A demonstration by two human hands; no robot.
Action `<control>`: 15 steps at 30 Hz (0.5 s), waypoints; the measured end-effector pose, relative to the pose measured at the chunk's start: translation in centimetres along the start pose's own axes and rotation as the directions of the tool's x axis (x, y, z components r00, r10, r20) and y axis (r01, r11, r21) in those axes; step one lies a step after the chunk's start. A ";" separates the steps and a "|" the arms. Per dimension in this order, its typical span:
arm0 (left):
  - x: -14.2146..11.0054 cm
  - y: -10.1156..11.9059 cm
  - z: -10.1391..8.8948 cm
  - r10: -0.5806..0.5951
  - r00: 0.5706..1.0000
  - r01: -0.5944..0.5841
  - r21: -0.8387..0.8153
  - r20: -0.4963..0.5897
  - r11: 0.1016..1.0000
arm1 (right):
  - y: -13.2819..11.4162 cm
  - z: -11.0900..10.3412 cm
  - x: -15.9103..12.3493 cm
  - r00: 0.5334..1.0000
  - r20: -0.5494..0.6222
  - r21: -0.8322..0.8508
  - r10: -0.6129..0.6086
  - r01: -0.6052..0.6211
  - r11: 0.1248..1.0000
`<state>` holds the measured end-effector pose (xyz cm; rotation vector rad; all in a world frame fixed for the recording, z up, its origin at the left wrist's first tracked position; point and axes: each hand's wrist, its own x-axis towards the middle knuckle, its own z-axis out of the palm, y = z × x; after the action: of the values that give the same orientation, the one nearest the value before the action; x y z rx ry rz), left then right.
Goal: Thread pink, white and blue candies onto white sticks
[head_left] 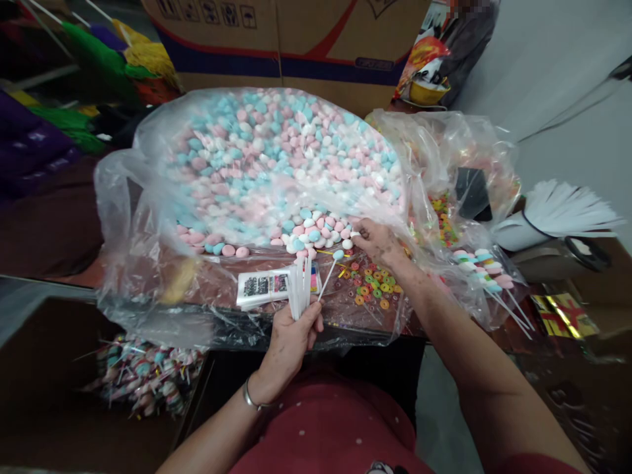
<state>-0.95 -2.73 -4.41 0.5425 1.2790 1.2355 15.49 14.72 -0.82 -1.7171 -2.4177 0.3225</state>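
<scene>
My left hand (296, 332) is closed around a bundle of flat white sticks (300, 286). It also grips one thin white stick (326, 282) that leans right, with a blue marshmallow (338, 255) on its tip. My right hand (378, 242) reaches to the front edge of a pile of pink, white and blue marshmallows (316, 230). Its fingers are pinched on what looks like a white marshmallow (354, 234). Behind lies a large clear plastic bag (148, 141) full of the same sweets. Small coloured ring candies (378, 284) are scattered between my hands.
Printed plastic packets (264, 288) lie left of the sticks. Marshmallow skewers (484, 268) rest at right, near a container of white strips (567, 210). A cardboard box (291, 39) stands behind. Wrapped sweets (148, 375) fill a box at lower left. A person (471, 46) is at the back right.
</scene>
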 end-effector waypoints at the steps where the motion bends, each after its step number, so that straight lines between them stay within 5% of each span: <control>1: 0.0 0.0 0.0 -0.001 1.000 0.001 0.001 -0.001 1.000 | -0.2 0.3 -0.1 1.000 -0.027 -0.032 -0.001 0.000 0.999; 5: 0.1 -0.1 0.0 0.004 1.000 -0.004 0.003 -0.004 1.000 | -1.5 1.4 -0.8 0.997 -0.065 -0.182 -0.032 0.020 0.983; 15: 0.2 -0.5 -0.2 0.030 1.000 -0.030 0.018 0.010 0.999 | -2.5 1.8 -1.5 0.988 0.005 -0.218 -0.154 0.151 0.964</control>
<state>-0.96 -2.80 -5.02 0.5819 1.2784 1.2456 13.26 12.35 -1.89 -1.5916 -2.6415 0.0274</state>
